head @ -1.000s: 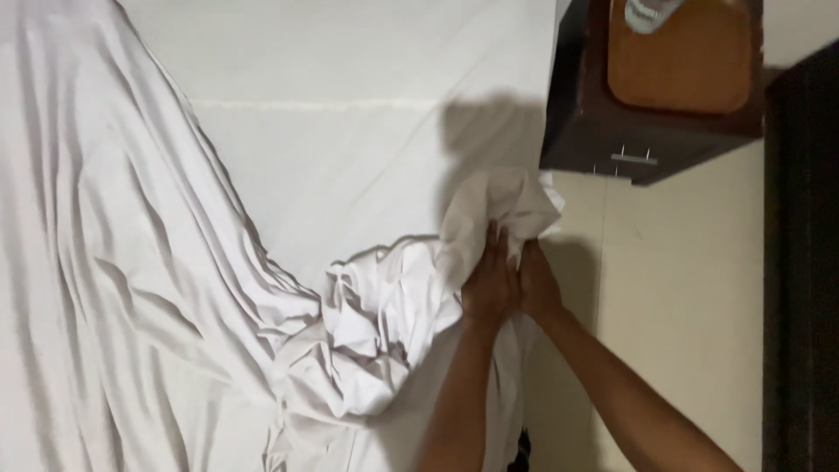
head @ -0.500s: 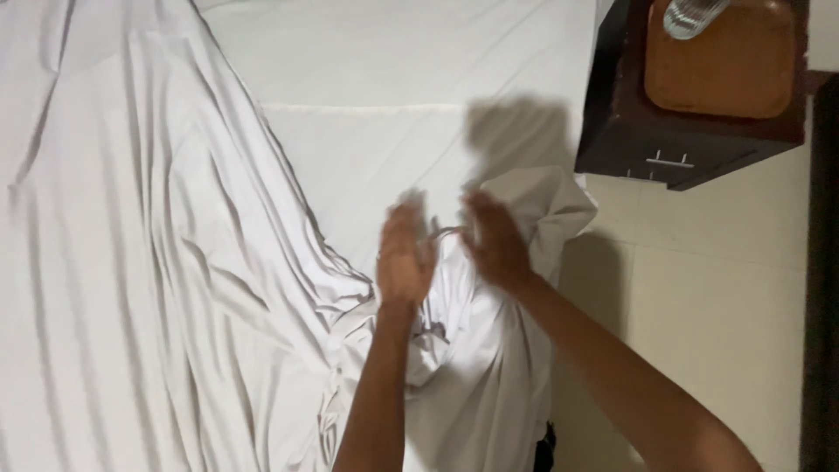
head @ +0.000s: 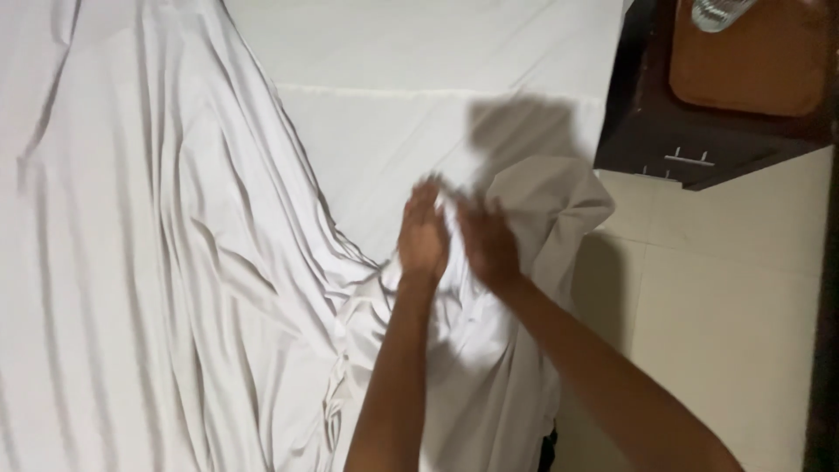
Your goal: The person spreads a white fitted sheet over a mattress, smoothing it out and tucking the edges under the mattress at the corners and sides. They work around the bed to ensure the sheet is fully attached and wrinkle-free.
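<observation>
The biggest thing in view is the bed [head: 419, 52], covered with a smooth white fitted layer that runs from the top edge down to the corner near the hands. Over its left part lies a loose white sheet [head: 175, 288], full of long folds, and it comes down in a wide band to a bunched mass at the corner of the bed. This corner part of the sheet [head: 551, 197] hangs over the edge, just beside the pale tiled floor [head: 725, 332], and a dark shadow of the hands falls on the bed above it. At the upper right stands a dark wooden nightstand [head: 647, 131] with an orange-brown top, close to the corner of the bed but apart from the sheet; on its top, at the edge of the picture, a clear ribbed object [head: 717, 13] is partly visible, and I cannot tell what it is. Both forearms come up from the bottom of the picture. The left hand [head: 424, 236] is at the bunched sheet, with its fingers stretched upward and not closed around the cloth. The right hand [head: 489, 245] is just beside it, almost touching it, also with the fingers loose and spread over the cloth. Both hands are blurred, so I cannot tell whether any fingertip pinches the sheet.
</observation>
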